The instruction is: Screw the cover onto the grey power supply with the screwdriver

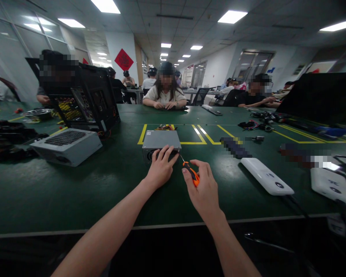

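Observation:
A grey computer power supply (161, 139) sits on the green table in front of me, its fan side facing me. My left hand (160, 167) grips its near right part, fingers bent over the front edge and thumb by the right corner. In my right hand (203, 188) is a screwdriver (193, 174) with an orange and black handle. Its thin shaft points up and left at the power supply's front right corner, close to the left thumb. Whether the tip touches a screw is too small to tell. A bundle of coloured cables (165, 127) lies behind the power supply.
Left stand a second power supply (67, 144) and an open black computer case (86, 96). Right lie a white power bank (266, 176), another white device (331, 186), cables (259, 119) and a dark monitor (323, 96). A person (165, 92) sits across the table (118, 196).

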A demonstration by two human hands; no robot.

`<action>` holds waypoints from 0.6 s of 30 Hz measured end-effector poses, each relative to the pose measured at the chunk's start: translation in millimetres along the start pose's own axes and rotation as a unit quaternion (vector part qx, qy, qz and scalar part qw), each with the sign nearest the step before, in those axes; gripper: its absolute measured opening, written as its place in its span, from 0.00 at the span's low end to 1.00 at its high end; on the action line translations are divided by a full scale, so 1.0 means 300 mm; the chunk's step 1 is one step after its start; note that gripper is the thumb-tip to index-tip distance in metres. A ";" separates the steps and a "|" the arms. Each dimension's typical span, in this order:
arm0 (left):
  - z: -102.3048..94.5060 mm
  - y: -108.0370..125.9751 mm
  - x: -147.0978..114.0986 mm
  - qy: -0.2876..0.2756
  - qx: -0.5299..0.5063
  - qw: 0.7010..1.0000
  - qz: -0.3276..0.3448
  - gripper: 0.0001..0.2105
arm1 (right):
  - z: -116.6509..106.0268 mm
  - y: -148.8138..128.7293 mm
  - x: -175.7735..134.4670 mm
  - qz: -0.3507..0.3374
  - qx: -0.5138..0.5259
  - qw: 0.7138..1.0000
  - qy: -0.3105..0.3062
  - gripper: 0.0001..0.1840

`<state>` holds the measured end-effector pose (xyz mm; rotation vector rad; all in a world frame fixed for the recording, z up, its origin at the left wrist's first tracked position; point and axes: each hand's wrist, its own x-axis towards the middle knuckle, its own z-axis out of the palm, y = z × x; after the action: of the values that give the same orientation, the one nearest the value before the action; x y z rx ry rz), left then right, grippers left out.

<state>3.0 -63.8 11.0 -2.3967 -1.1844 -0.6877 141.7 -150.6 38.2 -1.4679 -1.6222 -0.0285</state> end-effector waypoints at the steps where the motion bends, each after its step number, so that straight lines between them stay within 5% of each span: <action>1: -0.001 0.000 0.000 0.000 0.000 1.000 0.002 0.24 | -0.003 -0.001 -0.001 0.021 -0.017 1.000 -0.009 0.16; 4: 0.000 0.000 0.001 -0.001 -0.001 1.000 0.002 0.24 | -0.014 -0.001 -0.004 0.045 -0.066 0.996 -0.049 0.13; 9: 0.007 0.001 0.001 0.002 0.001 1.000 0.000 0.24 | -0.015 0.006 -0.003 -0.037 -0.073 0.995 -0.059 0.06; 15: 0.005 0.003 0.001 -0.001 0.000 1.000 0.001 0.24 | -0.020 -0.001 -0.007 0.047 -0.057 0.996 -0.058 0.14; 18: 0.005 0.004 0.000 0.002 0.000 1.000 -0.002 0.24 | -0.022 0.000 -0.011 0.022 -0.083 0.993 -0.077 0.11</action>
<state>4.5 -63.6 9.7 -2.3931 -1.1871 -0.6929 145.3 -156.8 40.1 -1.6669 -1.7441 -0.0264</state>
